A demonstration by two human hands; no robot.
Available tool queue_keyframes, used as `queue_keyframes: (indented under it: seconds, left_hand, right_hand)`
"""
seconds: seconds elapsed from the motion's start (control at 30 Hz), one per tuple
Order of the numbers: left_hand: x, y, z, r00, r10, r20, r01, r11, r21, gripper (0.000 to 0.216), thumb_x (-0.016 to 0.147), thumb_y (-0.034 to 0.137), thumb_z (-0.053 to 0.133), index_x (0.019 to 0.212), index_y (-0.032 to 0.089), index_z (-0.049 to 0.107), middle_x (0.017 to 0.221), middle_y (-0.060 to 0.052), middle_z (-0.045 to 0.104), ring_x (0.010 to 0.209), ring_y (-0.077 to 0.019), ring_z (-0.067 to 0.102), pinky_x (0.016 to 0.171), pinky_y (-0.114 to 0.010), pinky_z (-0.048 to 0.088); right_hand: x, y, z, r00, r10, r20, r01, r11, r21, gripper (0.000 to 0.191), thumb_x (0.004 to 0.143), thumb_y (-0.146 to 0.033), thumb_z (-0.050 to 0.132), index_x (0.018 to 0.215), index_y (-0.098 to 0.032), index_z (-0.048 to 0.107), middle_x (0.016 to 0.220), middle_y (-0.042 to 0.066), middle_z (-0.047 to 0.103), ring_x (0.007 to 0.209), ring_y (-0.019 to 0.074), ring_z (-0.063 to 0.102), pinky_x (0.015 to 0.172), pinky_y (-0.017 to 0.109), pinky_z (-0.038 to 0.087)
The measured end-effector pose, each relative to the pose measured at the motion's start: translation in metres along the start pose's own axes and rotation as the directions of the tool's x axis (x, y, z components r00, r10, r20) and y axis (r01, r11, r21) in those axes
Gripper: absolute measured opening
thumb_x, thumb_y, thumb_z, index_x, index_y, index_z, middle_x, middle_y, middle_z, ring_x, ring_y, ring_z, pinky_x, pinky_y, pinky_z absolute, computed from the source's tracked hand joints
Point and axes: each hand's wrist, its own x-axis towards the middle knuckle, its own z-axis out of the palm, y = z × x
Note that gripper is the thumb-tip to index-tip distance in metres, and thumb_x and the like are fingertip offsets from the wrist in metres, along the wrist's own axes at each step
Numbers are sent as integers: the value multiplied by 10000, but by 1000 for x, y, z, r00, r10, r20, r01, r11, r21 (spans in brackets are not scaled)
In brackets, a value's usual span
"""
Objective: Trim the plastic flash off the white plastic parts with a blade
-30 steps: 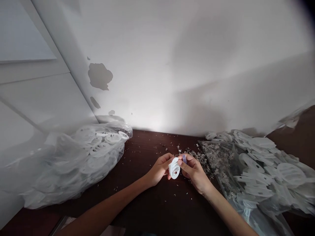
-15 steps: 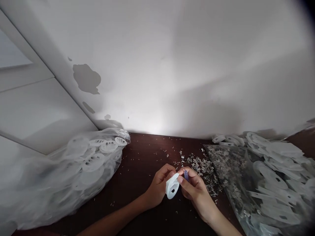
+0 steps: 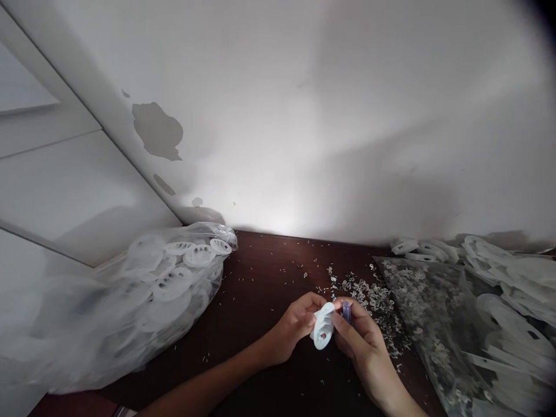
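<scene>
My left hand (image 3: 295, 330) is closed, pinching a white oval plastic piece (image 3: 324, 327) by its left edge. The piece is tilted, with slots across its face and a small hole near its lower end. At its right edge the thumb and index finger of my right hand (image 3: 360, 339) touch it. A small purple see-through piece (image 3: 346, 311) is tucked in the fingers of my right hand; the rest of it is hidden. Just beyond that hand lies a spread of small metal-looking clips (image 3: 369, 295) on the dark table.
On the left rests a clear plastic bag (image 3: 204, 301) of white slotted oval pieces. To the right are a clear bag of small clips (image 3: 403, 289) and a heap of white plastic parts (image 3: 516, 324). Tiny slivers dot the dark tabletop (image 3: 260, 272). A white wall (image 3: 278, 145) stands behind.
The white oval piece has been turned, so its slotted face shows more. Both hands stay on it. The whole view has shifted slightly, with the scene now further right.
</scene>
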Motion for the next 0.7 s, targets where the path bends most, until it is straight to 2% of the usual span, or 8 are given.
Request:
queue_keyframes:
  seconds: [0.1,0.23,0.33,0.47,0.6,0.7]
  left_hand:
    - [3,-2,-2,999,18,27,-18,1000,-24,615,864,708,712,1132,156,669,859,-42,554,714,-129,454,668,-240,356]
    - [2,0,-2,994,46,96,-45,999,-21,565,871,666,732,1106,155,674,824,-37,563,681,-127,476,658,-249,373]
    - [1,-1,-2,990,57,129,-57,998,-2,574,862,659,749,1120,151,682,832,-42,572,696,-134,499,675,-258,385]
    - [1,-5,-2,993,56,105,-51,998,-46,592,844,650,777,1144,145,702,859,-54,592,742,-147,533,720,-271,406]
    - [8,-7,-4,999,10,50,1,976,-217,648,848,751,700,1052,137,736,907,-85,644,822,-186,593,769,-304,449]
    - [12,-7,-7,999,-13,52,27,962,-270,672,858,776,664,1027,131,746,912,-101,679,830,-206,626,757,-321,469]
  right_hand:
    - [2,0,-4,998,-35,47,36,999,-10,404,843,-561,824,1042,-254,651,774,-20,501,567,98,310,502,253,277]
    - [0,-3,-5,993,-76,96,80,996,-37,372,852,-520,832,1001,-252,622,795,-23,485,600,100,337,525,246,283]
    - [-2,-8,-4,989,-77,128,77,997,-1,351,868,-494,823,986,-247,604,756,-43,449,571,86,302,522,244,241]
    - [3,-11,-9,980,-77,185,72,997,31,313,866,-432,840,985,-243,620,702,-72,409,521,53,221,503,239,191]
    - [9,-9,-16,977,-87,193,80,996,41,290,846,-402,864,976,-241,662,698,-75,422,506,35,214,483,222,209]
    - [12,-7,-16,974,-117,193,114,993,23,281,839,-412,870,953,-232,687,673,-75,423,501,33,225,477,216,237]
